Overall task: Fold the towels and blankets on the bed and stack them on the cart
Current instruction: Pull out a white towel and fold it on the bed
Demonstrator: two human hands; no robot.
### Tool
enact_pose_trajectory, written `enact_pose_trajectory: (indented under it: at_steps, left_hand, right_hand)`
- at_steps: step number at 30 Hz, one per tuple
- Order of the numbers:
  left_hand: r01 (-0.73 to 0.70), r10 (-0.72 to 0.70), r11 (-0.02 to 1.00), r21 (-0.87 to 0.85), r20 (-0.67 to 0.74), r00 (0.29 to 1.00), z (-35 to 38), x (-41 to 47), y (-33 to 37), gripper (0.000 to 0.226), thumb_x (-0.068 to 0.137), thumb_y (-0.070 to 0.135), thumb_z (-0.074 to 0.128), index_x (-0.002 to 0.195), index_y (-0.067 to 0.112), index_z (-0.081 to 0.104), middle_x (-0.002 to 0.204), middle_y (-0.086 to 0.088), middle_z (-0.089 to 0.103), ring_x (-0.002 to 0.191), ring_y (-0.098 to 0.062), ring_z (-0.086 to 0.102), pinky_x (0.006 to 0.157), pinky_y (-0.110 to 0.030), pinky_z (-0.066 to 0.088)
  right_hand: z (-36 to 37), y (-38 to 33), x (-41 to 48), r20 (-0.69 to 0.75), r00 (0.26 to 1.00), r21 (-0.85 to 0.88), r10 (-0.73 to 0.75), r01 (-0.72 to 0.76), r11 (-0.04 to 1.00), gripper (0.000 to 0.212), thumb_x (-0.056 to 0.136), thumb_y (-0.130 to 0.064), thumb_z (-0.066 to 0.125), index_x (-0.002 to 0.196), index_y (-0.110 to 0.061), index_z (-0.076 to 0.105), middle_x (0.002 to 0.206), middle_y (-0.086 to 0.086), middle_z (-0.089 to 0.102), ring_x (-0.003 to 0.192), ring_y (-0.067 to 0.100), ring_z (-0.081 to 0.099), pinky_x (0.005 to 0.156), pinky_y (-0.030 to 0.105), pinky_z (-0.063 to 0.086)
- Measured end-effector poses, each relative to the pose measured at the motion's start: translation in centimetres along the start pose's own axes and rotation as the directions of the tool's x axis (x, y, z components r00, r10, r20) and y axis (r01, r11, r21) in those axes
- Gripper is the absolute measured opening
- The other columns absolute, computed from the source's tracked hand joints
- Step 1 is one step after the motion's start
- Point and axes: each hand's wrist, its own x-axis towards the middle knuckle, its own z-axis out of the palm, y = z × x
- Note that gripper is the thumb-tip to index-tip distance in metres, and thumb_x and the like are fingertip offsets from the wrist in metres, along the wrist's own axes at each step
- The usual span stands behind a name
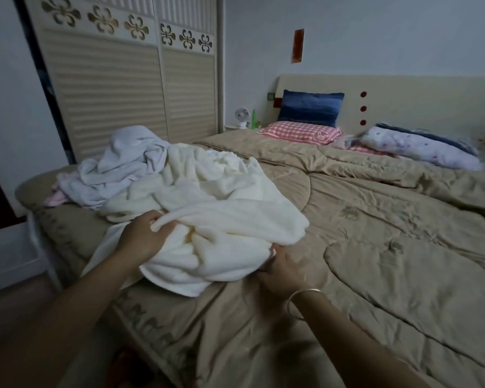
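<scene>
Near the bed's [375,233] foot corner, a crumpled cream blanket [213,208] lies at the frame's centre. Left hand [140,236] at 9 o'clock of it has fingers clenched on a fold; right hand [283,271] at 5 o'clock pinches its edge. A pale towel heap [118,166] sits at 11 o'clock.

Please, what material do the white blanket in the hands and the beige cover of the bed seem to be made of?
White blanket: probably a soft fleece or plush, matte and fuzzy, falling in thick rounded folds. Beige cover: likely a padded quilt of smooth woven cloth with a slight sheen; stitched curved seams and fine wrinkles show.
</scene>
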Motion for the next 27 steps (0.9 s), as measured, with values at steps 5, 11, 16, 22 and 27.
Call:
enact_pose_trajectory:
  at_steps: [5, 11, 16, 22, 27]
  left_hand:
    - [-0.231, 0.239, 0.966, 0.119, -0.055, 0.969, -3.4, -1.4, -0.6, 0.045, 0.096, 0.044, 0.05, 0.1, 0.005, 0.072, 0.098, -0.017, 0.071, 0.09, -0.032, 0.063, 0.075, -0.032, 0.041]
    - [-0.237, 0.348, 0.907, 0.347, -0.303, 0.887, -9.7, -0.8, -3.4, 0.075, 0.083, 0.059, 0.026, 0.1, 0.003, 0.074, 0.086, -0.024, 0.069, 0.077, -0.038, 0.063, 0.069, -0.036, 0.043]
    - [-0.262, 0.335, 0.897, 0.355, -0.163, 0.928, -6.8, 0.2, -5.8, 0.069, 0.081, 0.062, 0.033, 0.089, 0.006, 0.073, 0.081, -0.014, 0.071, 0.074, -0.033, 0.067, 0.071, -0.04, 0.053]
    - [-0.269, 0.347, 0.826, 0.495, -0.071, 0.935, -1.0, -0.6, -2.6, 0.062, 0.064, 0.025, 0.062, 0.123, 0.009, 0.056, 0.107, -0.015, 0.061, 0.089, -0.037, 0.063, 0.073, -0.044, 0.052]
    - [-0.442, 0.478, 0.838, 0.321, -0.042, 0.877, 3.2, -2.3, 4.6, 0.072, 0.063, 0.01, 0.031, 0.132, 0.02, 0.052, 0.124, -0.001, 0.058, 0.109, -0.025, 0.057, 0.095, -0.03, 0.038]
  right_hand:
    - [1.1, -1.7, 3.0, -0.275, 0.957, 0.282, 0.092, -0.011, 0.959, 0.057, 0.09, -0.013, 0.048, 0.145, -0.013, 0.032, 0.136, 0.018, 0.047, 0.122, 0.035, 0.048, 0.1, 0.037, 0.038]
    - [0.2, -3.8, 7.5, -0.297, 0.937, 0.394, 0.182, -0.054, 0.918, 0.08, 0.084, -0.016, 0.063, 0.151, -0.013, 0.02, 0.144, 0.016, 0.038, 0.129, 0.032, 0.042, 0.102, 0.035, 0.037]
    - [-0.1, -4.7, 11.8, -0.215, 0.976, -0.042, 0.027, -0.037, 0.998, 0.036, 0.081, -0.034, 0.052, 0.109, -0.014, 0.063, 0.112, 0.014, 0.062, 0.11, 0.034, 0.056, 0.089, 0.034, 0.044]
    - [-1.4, -4.9, 14.9, -0.152, 0.987, -0.077, -0.05, 0.039, 0.996, 0.056, 0.079, -0.017, 0.068, 0.131, -0.013, 0.048, 0.126, 0.015, 0.053, 0.117, 0.036, 0.051, 0.095, 0.038, 0.041]
    - [-0.5, -2.4, 14.6, 0.0, 0.983, -0.34, -0.181, 0.171, 0.925, 0.032, 0.086, -0.022, 0.056, 0.114, -0.007, 0.053, 0.117, 0.015, 0.06, 0.11, 0.033, 0.055, 0.087, 0.035, 0.041]
